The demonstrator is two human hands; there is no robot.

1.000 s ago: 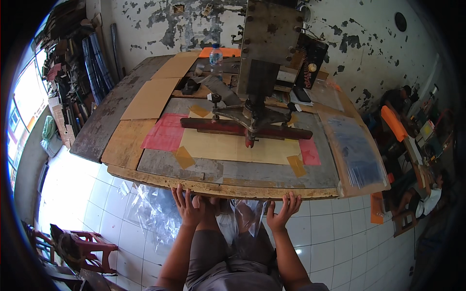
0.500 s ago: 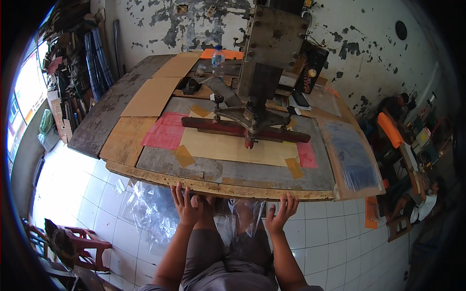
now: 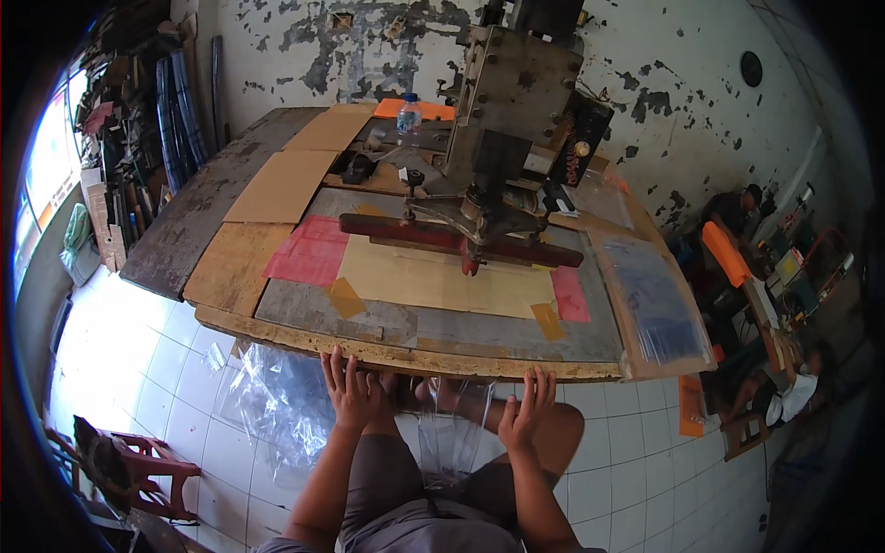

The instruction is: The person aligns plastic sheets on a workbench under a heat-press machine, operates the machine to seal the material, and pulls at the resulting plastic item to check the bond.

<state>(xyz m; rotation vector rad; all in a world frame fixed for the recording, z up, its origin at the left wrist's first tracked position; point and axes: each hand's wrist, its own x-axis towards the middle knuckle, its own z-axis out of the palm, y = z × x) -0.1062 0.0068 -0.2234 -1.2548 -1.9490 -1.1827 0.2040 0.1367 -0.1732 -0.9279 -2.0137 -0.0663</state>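
Observation:
My left hand point(image 3: 351, 394) rests its fingertips on the front wooden edge point(image 3: 415, 358) of a large worktable, fingers stretched out, holding nothing. Farther right, my right hand point(image 3: 527, 413) touches the same edge with its fingers up and extended, also holding nothing. Beyond them lies a grey metal plate point(image 3: 387, 324) bearing a cream sheet point(image 3: 433, 281), with a pink sheet point(image 3: 309, 253) at its left and brown tape pieces point(image 3: 346, 300) near its corners. Over the cream sheet stands a machine's dark red bar point(image 3: 378, 224), hanging from a heavy metal press head point(image 3: 512, 101).
Clear plastic sheeting point(image 3: 277, 401) hangs below the table, by my legs. Cardboard sheets point(image 3: 277, 186) line the table's left. A water bottle point(image 3: 408, 115) stands at the back; stacked plastic film point(image 3: 650, 295) lies right. A red stool point(image 3: 157, 475) is lower left. Another person point(image 3: 733, 212) sits far right.
My right knee has swung out to the right, and my right hand has shifted slightly left along the edge. My left hand stays at the edge. The whole view has shifted slightly.

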